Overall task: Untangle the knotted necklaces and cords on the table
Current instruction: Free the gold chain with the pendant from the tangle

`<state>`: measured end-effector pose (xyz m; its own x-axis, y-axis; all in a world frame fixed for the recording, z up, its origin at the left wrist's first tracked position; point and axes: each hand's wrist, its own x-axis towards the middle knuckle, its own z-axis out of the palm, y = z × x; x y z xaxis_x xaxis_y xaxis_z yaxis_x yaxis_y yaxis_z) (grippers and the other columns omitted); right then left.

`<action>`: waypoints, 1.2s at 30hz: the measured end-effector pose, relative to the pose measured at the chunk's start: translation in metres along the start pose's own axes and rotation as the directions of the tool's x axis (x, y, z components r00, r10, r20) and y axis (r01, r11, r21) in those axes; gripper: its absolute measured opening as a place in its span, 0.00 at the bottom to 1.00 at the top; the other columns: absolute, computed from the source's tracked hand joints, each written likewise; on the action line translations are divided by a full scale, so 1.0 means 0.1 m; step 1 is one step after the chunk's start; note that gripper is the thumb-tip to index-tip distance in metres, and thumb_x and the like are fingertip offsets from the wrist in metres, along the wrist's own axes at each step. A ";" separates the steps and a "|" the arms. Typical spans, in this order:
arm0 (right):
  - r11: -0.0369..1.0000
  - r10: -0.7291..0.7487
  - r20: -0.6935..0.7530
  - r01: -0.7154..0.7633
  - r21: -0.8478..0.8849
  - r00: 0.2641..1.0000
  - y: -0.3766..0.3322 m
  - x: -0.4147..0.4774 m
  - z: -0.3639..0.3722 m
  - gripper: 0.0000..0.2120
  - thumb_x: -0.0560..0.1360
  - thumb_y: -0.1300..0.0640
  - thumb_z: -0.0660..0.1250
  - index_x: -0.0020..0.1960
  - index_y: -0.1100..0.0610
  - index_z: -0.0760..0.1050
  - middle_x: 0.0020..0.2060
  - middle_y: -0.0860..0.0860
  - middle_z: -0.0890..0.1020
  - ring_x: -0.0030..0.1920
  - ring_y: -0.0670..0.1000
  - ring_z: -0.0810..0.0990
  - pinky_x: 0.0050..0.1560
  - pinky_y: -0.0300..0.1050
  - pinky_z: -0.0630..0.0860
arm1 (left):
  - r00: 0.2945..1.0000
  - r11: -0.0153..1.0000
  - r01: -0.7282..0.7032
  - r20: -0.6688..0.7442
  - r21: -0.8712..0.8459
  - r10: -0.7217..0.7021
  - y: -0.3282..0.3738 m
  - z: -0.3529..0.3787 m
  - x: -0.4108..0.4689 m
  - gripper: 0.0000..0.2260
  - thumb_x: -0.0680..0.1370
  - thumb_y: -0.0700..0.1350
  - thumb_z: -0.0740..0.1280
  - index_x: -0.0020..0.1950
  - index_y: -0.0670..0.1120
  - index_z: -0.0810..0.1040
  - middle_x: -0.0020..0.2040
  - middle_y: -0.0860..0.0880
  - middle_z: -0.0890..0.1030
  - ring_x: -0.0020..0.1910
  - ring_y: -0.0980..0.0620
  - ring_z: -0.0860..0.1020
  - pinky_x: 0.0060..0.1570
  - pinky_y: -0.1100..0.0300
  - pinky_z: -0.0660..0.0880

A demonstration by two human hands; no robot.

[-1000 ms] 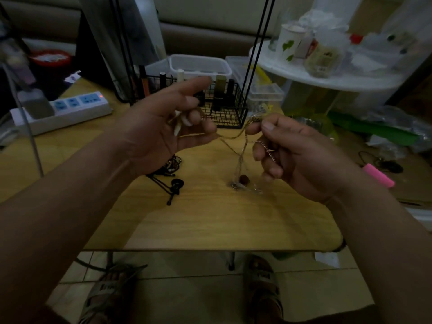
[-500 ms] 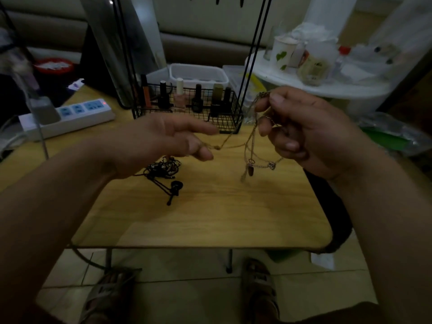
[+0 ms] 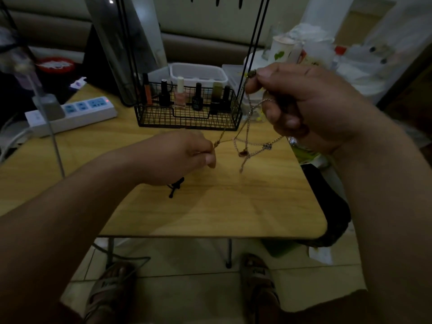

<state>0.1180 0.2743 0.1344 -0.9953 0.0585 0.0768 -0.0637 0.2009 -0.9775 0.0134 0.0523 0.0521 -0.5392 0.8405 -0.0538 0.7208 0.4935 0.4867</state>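
Thin gold necklace chains [image 3: 245, 136] hang tangled in the air above the wooden table [image 3: 233, 206]. A dark red pendant [image 3: 243, 152] and a small silver charm [image 3: 267, 146] dangle from them. My right hand [image 3: 299, 104] is raised and pinches the upper part of the chains between thumb and fingers. My left hand [image 3: 182, 155] is lower, its fingertips pinching one strand's end and drawing it out to the left. A black cord [image 3: 174, 188] lies on the table, mostly hidden under my left wrist.
A black wire basket [image 3: 189, 113] with nail polish bottles stands at the back of the table. A white power strip [image 3: 72, 114] lies at the back left. A round white shelf [image 3: 304, 59] with clutter stands to the right. My sandalled feet show below the table's front edge.
My right hand rose and lifted the chains off the table. My left hand dropped, closed its fingers on one strand and pulled it left, now covering most of the black cord.
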 end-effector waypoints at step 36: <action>0.982 0.114 -0.128 -0.092 0.166 0.985 0.58 -0.08 -0.30 0.13 0.83 0.56 0.62 0.40 0.54 0.75 0.38 0.51 0.82 0.47 0.54 0.84 0.54 0.52 0.79 | 0.993 0.739 0.028 -0.063 -0.673 -0.096 0.17 0.11 0.31 0.14 0.85 0.45 0.62 0.47 0.47 0.85 0.33 0.42 0.79 0.28 0.49 0.71 0.27 0.60 0.70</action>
<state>0.1240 0.3150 0.0829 -0.9787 0.2052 -0.0106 0.0170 0.0291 -0.9994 0.0133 0.0887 0.0492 -0.6321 0.7736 -0.0446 0.2247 0.2381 0.9449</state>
